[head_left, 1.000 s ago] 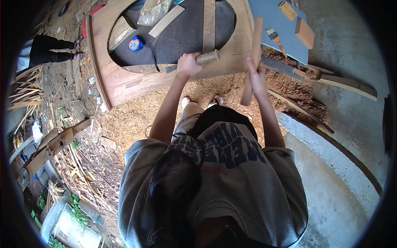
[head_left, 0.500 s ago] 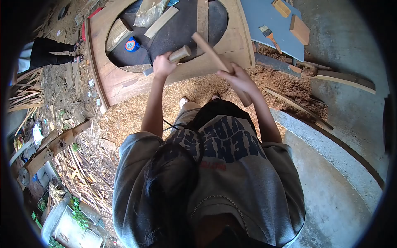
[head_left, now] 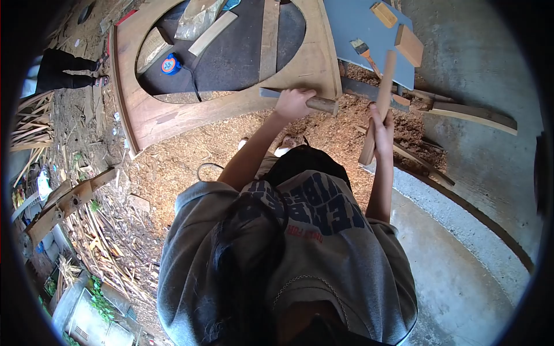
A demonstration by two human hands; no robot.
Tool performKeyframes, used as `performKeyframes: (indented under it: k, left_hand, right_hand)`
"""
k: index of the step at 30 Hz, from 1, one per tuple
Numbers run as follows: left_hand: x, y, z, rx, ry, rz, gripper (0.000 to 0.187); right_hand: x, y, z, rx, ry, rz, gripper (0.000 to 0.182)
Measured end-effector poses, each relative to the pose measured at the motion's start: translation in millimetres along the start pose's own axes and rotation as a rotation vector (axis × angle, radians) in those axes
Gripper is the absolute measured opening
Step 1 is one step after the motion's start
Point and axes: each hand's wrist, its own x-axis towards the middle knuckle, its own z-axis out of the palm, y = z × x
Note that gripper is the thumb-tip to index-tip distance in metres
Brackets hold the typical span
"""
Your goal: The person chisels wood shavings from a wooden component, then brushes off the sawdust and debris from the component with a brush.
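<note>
My left hand (head_left: 294, 104) is closed round a chisel (head_left: 323, 105), its wooden handle sticking out on the right and its flat metal blade on the left. It hovers near the lower right corner of a wooden panel (head_left: 184, 119) with a large oval opening. My right hand (head_left: 381, 131) grips a long wooden bar (head_left: 388, 78) at its lower part, held almost upright and apart from the chisel. Beyond the bar, a paintbrush (head_left: 365, 51) lies on a grey-blue board (head_left: 346, 26).
A blue tape measure (head_left: 171, 64) and several wood pieces lie within the oval. Two wooden blocks, one a brown block (head_left: 409, 45), rest on the grey-blue board. Wood shavings (head_left: 184, 155) cover the ground. Another person's legs (head_left: 69, 72) show at the left. A concrete ledge (head_left: 427, 199) curves at the right.
My left hand has moved right with the chisel, from the oval's edge to the panel's corner. My right hand has moved right, and the bar has turned more upright.
</note>
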Motion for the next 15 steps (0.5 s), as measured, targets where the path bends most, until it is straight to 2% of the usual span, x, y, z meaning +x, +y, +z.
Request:
performKeyframes:
  k: [2, 4, 5, 6, 8, 9, 11, 12, 14, 15]
  left_hand:
    - [-2, -8, -3, 0.015, -0.009, -0.056, 0.041]
    - [-2, -12, -7, 0.032, -0.02, -0.114, 0.04]
    - [0, -14, -7, 0.035, -0.005, -0.159, 0.042]
    - [0, -16, -7, 0.038, 0.01, -0.204, 0.044]
    - [-4, -21, -12, 0.058, 0.025, -0.208, 0.044]
    - [-6, -25, -14, 0.077, 0.042, -0.21, 0.043]
    - [-12, -32, -19, 0.101, 0.048, -0.257, 0.044]
    - [-15, -36, -21, 0.124, 0.053, -0.297, 0.045]
    - [-18, -41, -23, 0.126, 0.104, -0.297, 0.045]
    - [-18, -40, -25, 0.121, 0.102, -0.281, 0.044]
  right_hand:
    - [3, 3, -1, 0.195, 0.116, 0.0, 0.047]
    - [-5, -1, 17, 0.233, 0.109, 0.015, 0.044]
    - [-9, 8, 28, 0.216, -0.012, 0.103, 0.045]
    - [-12, 12, 36, 0.214, -0.016, 0.102, 0.045]
    - [-17, 17, 47, 0.031, -0.439, -0.067, 0.041]
    - [-14, 13, 42, 0.029, -0.445, -0.069, 0.041]
    - [-10, 1, 27, -0.013, -0.259, 0.116, 0.05]
    - [-11, -1, 28, -0.015, -0.264, 0.119, 0.05]
    - [-12, -4, 35, 0.206, -0.119, 0.173, 0.052]
    - [-21, 1, 53, 0.25, -0.089, 0.2, 0.044]
